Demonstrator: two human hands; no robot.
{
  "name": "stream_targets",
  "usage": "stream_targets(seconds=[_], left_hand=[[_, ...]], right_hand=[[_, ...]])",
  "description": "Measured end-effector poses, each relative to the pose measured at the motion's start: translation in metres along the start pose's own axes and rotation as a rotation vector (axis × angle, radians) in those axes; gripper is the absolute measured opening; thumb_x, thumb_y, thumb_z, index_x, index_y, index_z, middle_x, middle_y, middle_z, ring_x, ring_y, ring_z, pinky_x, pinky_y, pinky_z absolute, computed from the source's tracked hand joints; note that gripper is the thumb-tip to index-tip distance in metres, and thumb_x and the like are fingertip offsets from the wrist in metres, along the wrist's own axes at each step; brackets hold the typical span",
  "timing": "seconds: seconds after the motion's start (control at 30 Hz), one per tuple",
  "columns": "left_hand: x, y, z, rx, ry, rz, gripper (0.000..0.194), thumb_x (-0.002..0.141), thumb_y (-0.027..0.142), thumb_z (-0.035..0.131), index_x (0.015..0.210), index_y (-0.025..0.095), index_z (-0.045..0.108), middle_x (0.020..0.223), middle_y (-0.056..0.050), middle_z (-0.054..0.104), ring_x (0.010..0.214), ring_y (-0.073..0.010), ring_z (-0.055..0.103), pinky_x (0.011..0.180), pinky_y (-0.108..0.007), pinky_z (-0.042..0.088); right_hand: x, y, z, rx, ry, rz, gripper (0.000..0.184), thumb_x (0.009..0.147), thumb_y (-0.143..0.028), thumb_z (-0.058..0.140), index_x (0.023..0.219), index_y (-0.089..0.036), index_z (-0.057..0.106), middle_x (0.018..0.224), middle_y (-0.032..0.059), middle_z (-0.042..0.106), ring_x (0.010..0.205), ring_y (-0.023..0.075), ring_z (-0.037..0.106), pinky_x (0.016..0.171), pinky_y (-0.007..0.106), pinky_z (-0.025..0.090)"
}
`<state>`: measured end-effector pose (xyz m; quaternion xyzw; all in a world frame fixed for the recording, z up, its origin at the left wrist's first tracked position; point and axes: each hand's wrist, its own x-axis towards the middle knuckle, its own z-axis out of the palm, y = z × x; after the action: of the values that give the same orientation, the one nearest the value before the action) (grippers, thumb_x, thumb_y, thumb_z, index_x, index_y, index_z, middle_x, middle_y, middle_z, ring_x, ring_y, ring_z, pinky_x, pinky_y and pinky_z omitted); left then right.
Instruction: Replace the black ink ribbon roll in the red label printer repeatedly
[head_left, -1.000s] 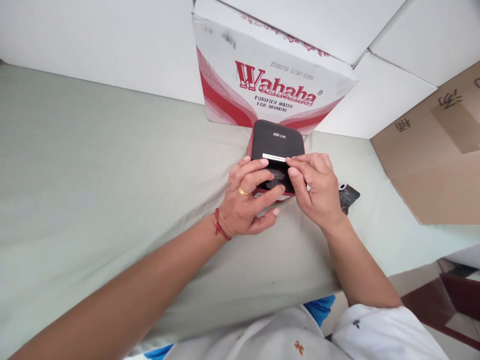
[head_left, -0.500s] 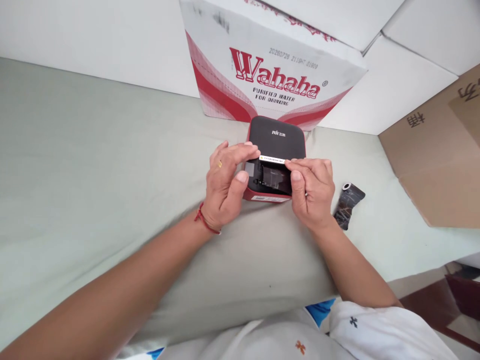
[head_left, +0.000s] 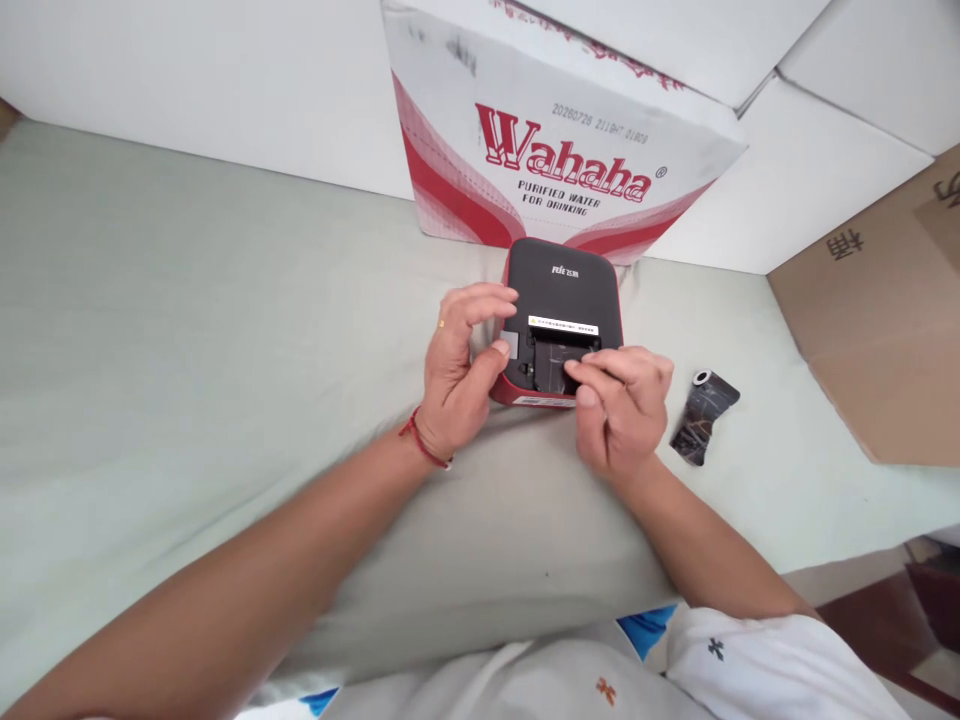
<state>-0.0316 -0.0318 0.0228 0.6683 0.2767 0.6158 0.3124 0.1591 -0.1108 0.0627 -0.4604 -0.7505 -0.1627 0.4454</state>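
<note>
A small black device with a red base (head_left: 566, 290) lies on the pale green cloth-covered table (head_left: 187, 330), its near part open to a dark compartment below a white label strip. My left hand (head_left: 459, 370) grips the device's left side, thumb beside a small grey tab. My right hand (head_left: 619, 405) rests at the near right edge, fingers curled, fingertips pressing into the open compartment. What lies inside the compartment is too dark to name.
A white and red Wahaha water carton (head_left: 555, 130) stands right behind the device. A small dark wrapped piece with a white ring end (head_left: 703, 417) lies to the right. A brown cardboard sheet (head_left: 877, 300) leans at the far right. White panels back the table.
My right hand slid from the white label strip down to the near edge of the compartment. My left hand shifted from over the opening to the device's left side.
</note>
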Motion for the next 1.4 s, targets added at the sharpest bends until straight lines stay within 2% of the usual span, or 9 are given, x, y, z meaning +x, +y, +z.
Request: stream_targets(seconds=[0.07, 0.13, 0.37, 0.5, 0.7, 0.83, 1.0, 1.2, 1.4], left_hand=[[-0.002, -0.01, 0.001, -0.017, 0.012, -0.079, 0.039, 0.107, 0.061, 0.058, 0.137, 0.036, 0.06, 0.147, -0.007, 0.064, 0.146, -0.0306, 0.059, 0.129, -0.054, 0.049], [-0.004, -0.022, 0.002, -0.103, -0.047, -0.19, 0.054, 0.103, 0.07, 0.06, 0.147, 0.039, 0.052, 0.155, -0.006, 0.059, 0.152, -0.0303, 0.056, 0.129, -0.051, 0.05], [-0.004, -0.048, 0.002, -0.329, -0.094, -0.332, 0.067, 0.095, 0.065, 0.071, 0.153, 0.043, 0.046, 0.165, -0.004, 0.057, 0.159, -0.0303, 0.054, 0.131, -0.05, 0.05], [-0.002, -0.052, -0.002, -0.317, -0.099, -0.35, 0.065, 0.095, 0.061, 0.073, 0.153, 0.042, 0.049, 0.163, -0.005, 0.06, 0.157, -0.0301, 0.057, 0.128, -0.048, 0.054], [0.002, -0.052, -0.008, -0.303, -0.176, -0.345, 0.069, 0.1, 0.054, 0.07, 0.162, 0.048, 0.039, 0.166, -0.005, 0.059, 0.156, -0.0271, 0.058, 0.123, -0.048, 0.059], [0.005, -0.052, -0.014, -0.273, -0.213, -0.323, 0.077, 0.1, 0.053, 0.073, 0.166, 0.053, 0.033, 0.168, -0.002, 0.057, 0.161, -0.0251, 0.054, 0.13, -0.05, 0.054], [0.008, -0.053, -0.022, -0.317, -0.276, -0.345, 0.089, 0.095, 0.063, 0.08, 0.167, 0.06, 0.028, 0.174, 0.001, 0.051, 0.169, -0.0254, 0.045, 0.138, -0.052, 0.047], [0.009, -0.057, -0.02, -0.304, -0.276, -0.328, 0.096, 0.091, 0.072, 0.082, 0.168, 0.052, 0.029, 0.18, -0.005, 0.044, 0.17, -0.0297, 0.044, 0.134, -0.051, 0.051], [0.008, -0.056, -0.014, -0.4, -0.273, -0.361, 0.081, 0.091, 0.067, 0.084, 0.159, 0.041, 0.047, 0.176, -0.007, 0.052, 0.164, -0.03, 0.052, 0.129, -0.046, 0.055]], right_hand=[[-0.001, -0.008, 0.0, 0.021, -0.023, -0.039, 0.036, 0.103, -0.021, 0.06, 0.134, -0.033, 0.074, 0.106, 0.0071, 0.078, 0.099, 0.0281, 0.067, 0.087, 0.049, 0.057], [-0.001, -0.012, 0.002, 0.061, -0.03, -0.064, 0.036, 0.103, -0.02, 0.06, 0.134, -0.032, 0.073, 0.103, 0.0065, 0.078, 0.096, 0.0264, 0.067, 0.083, 0.046, 0.057], [0.0, -0.012, 0.007, 0.083, -0.024, -0.053, 0.04, 0.101, -0.017, 0.063, 0.136, -0.033, 0.072, 0.103, 0.0052, 0.077, 0.096, 0.025, 0.067, 0.082, 0.044, 0.057], [-0.001, -0.012, 0.008, 0.066, -0.023, -0.054, 0.039, 0.1, -0.015, 0.063, 0.133, -0.034, 0.072, 0.103, 0.0049, 0.076, 0.096, 0.025, 0.068, 0.081, 0.043, 0.058], [-0.001, -0.011, 0.008, 0.068, -0.021, -0.06, 0.035, 0.101, -0.016, 0.063, 0.131, -0.032, 0.072, 0.103, 0.0051, 0.076, 0.095, 0.0244, 0.068, 0.082, 0.043, 0.057], [-0.006, -0.008, 0.008, 0.102, -0.05, -0.028, 0.041, 0.101, -0.019, 0.066, 0.137, -0.036, 0.074, 0.107, 0.0042, 0.078, 0.099, 0.0252, 0.068, 0.085, 0.045, 0.056], [-0.008, -0.007, 0.01, 0.093, -0.054, -0.006, 0.036, 0.101, -0.022, 0.064, 0.131, -0.038, 0.077, 0.106, 0.0043, 0.078, 0.097, 0.0251, 0.068, 0.086, 0.046, 0.056], [-0.004, -0.008, 0.011, 0.088, -0.012, -0.045, 0.028, 0.102, -0.019, 0.063, 0.123, -0.031, 0.077, 0.101, 0.0054, 0.078, 0.094, 0.0237, 0.068, 0.083, 0.043, 0.058], [0.017, -0.009, -0.009, 0.153, -0.15, 0.036, 0.02, 0.108, -0.026, 0.061, 0.107, -0.03, 0.081, 0.098, 0.0056, 0.08, 0.091, 0.0233, 0.071, 0.082, 0.044, 0.057]])
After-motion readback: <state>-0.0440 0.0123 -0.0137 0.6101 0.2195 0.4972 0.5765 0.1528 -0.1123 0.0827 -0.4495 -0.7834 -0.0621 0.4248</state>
